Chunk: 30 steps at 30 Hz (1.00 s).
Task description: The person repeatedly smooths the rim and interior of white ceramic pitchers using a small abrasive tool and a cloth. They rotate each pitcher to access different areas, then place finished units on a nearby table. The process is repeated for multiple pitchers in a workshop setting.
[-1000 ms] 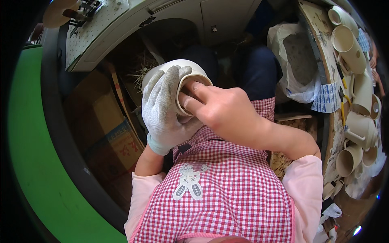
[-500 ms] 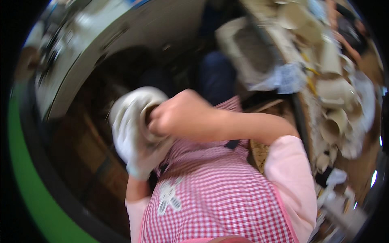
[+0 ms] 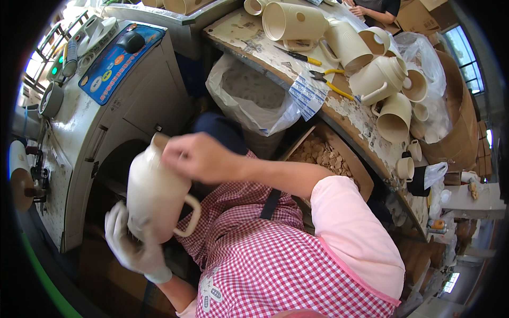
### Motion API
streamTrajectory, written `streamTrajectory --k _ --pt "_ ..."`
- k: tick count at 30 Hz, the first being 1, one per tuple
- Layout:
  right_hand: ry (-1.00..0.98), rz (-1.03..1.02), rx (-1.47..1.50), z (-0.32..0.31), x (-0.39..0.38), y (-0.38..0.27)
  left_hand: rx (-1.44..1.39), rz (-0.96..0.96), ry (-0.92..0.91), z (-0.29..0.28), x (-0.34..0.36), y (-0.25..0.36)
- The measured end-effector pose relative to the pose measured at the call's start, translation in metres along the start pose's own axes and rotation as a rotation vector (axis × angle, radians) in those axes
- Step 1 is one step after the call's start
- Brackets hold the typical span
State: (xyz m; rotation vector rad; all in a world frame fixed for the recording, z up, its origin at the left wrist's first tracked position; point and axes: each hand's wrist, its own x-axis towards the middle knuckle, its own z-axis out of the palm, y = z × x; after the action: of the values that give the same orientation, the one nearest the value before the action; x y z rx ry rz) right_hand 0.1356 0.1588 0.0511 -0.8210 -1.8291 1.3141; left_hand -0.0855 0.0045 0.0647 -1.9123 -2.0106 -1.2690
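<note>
My left hand (image 3: 135,244), in a white glove, cups the lower end of a cream-coloured pitcher (image 3: 151,193) in front of my apron. The pitcher stands tilted, its narrow spouted top pointing up and its looped handle toward me. Bare and slightly blurred, my right hand (image 3: 201,158) lies against the pitcher's upper side just below the spout, fingers curled. Its fingertips are partly hidden, so anything small between them cannot be made out.
On the worn bench at right stand several cream pitchers (image 3: 374,79), pliers (image 3: 331,82) and a blue-white printed sheet (image 3: 307,95). A lined bin (image 3: 254,87) and a box of small discs (image 3: 321,153) sit below. A grey cabinet (image 3: 143,85) is at left; another person's hands (image 3: 358,10) show far right.
My right hand has come out of the pitcher's mouth to its upper side. The pitcher has turned from mouth facing right to more upright, with its handle now showing. The view has shifted.
</note>
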Motion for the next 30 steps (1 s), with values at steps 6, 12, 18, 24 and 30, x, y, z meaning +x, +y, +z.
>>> streamTrajectory --k 6,12,18,24,30 --pt "0.278 0.022 -0.102 -0.055 0.000 0.007 -0.786 -0.717 -0.503 0.017 -0.055 -0.016" --pt "0.152 -0.083 -0.131 -0.067 -0.007 0.035 -1.287 -0.982 -0.310 0.071 -0.098 -0.024" --pt "0.777 0.198 -0.108 -0.120 -0.114 0.101 0.021 -0.024 -0.295 0.086 -0.105 -0.020" --pt "1.134 0.432 -0.360 -0.175 -0.190 0.148 -0.430 -0.248 -0.166 0.092 -0.088 -0.003" --pt "1.198 0.222 -0.355 -0.181 -0.174 0.131 -0.638 -0.325 -0.246 0.089 -0.079 -0.003"
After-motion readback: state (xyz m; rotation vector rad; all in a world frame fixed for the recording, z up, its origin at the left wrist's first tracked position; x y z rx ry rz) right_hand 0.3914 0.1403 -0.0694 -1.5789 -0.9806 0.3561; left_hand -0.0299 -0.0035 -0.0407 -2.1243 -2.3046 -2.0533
